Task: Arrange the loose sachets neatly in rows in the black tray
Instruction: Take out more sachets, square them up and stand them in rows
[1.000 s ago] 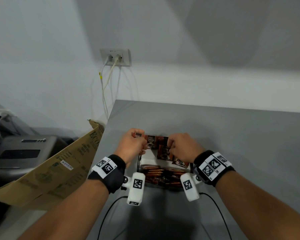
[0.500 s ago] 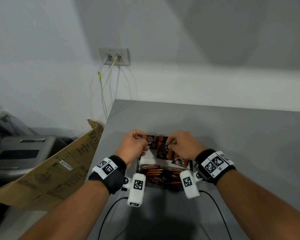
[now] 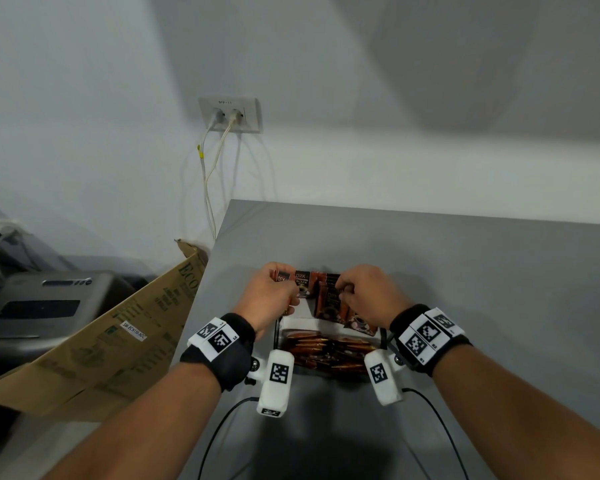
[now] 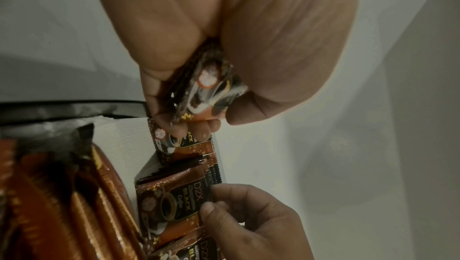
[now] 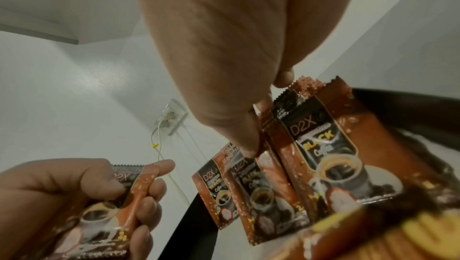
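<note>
The black tray [image 3: 277, 336] sits on the grey table, lined with white paper [image 3: 302, 311]. Brown D2X coffee sachets [image 3: 331, 296] stand in a row in its far compartment, also seen in the right wrist view [image 5: 323, 156]. My left hand [image 3: 271, 292] grips a small stack of the same sachets [image 4: 206, 89] over the tray's far left corner. My right hand [image 3: 364, 292] pinches the top edge of one standing sachet [image 5: 248, 177] in the row. Orange-brown stick sachets [image 3: 326, 348] fill the near compartment.
A cardboard box flap [image 3: 118, 334] leans against the table's left edge, with a grey machine [image 3: 39, 306] behind it. A wall socket [image 3: 229, 114] with two cables is on the wall beyond. Wrist-camera cables [image 3: 222, 427] trail over the near table.
Both hands stay over the tray's far compartment. The right fingers have shifted slightly along the standing sachets; the left hand still holds its stack.
</note>
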